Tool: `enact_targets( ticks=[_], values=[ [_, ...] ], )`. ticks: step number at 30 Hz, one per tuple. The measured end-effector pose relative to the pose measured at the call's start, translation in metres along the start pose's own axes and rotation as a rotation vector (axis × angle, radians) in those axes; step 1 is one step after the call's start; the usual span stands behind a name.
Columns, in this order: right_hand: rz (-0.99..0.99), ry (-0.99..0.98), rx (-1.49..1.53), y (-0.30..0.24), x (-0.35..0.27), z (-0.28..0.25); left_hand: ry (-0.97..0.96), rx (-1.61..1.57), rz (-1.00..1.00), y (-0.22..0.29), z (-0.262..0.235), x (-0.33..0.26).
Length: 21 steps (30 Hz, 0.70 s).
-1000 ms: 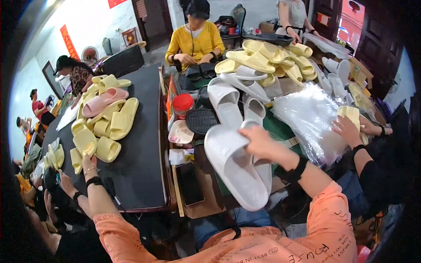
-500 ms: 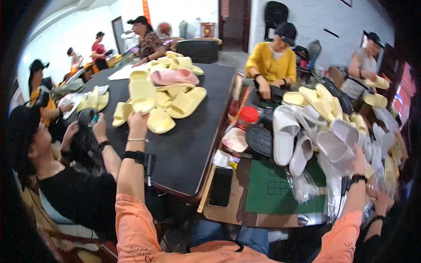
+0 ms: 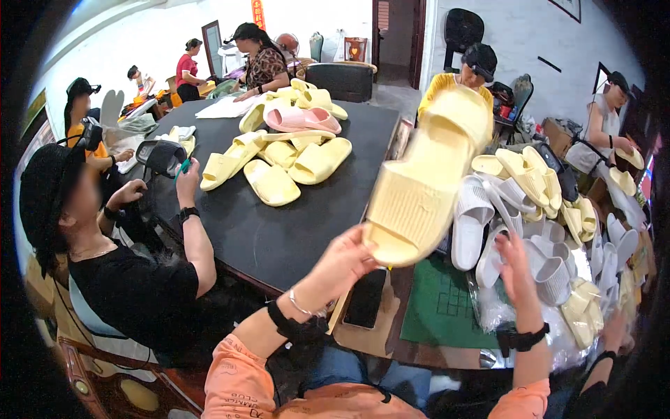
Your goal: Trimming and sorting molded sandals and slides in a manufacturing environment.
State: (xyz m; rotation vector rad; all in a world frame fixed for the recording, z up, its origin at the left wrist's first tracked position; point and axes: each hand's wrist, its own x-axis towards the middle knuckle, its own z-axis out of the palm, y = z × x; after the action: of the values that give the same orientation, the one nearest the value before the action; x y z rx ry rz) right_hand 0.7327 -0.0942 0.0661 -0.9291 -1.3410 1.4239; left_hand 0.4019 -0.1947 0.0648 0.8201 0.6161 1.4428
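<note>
Head view: yellow slippers (image 3: 413, 218), pinched in the left hand (image 3: 340, 264), tilt above the far left corner of the green mat (image 3: 443, 307); the right hand (image 3: 518, 271), fingers parted, is at the mat's right side, near grey slippers (image 3: 472, 227).

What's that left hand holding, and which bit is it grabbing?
The left hand holds a pale-yellow, open-toed slipper with a wide ribbed strap, pinched at its toe end.
</note>
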Motion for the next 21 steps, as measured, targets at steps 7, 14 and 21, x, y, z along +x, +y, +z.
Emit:
enact_targets(
  ticks=[7,14,21],
  values=[
    [-0.070,0.012,0.652,-0.004,-0.021,0.052,-0.156,0.357,-0.387,-0.018,0.048,-0.009],
    [-0.260,0.257,0.705,-0.028,-0.038,0.035,-0.263,0.700,-0.363,-0.006,0.037,0.005],
    [0.117,0.241,0.192,-0.002,-0.073,-0.038,-0.786,1.302,-0.250,0.019,0.020,0.052]
  ],
)
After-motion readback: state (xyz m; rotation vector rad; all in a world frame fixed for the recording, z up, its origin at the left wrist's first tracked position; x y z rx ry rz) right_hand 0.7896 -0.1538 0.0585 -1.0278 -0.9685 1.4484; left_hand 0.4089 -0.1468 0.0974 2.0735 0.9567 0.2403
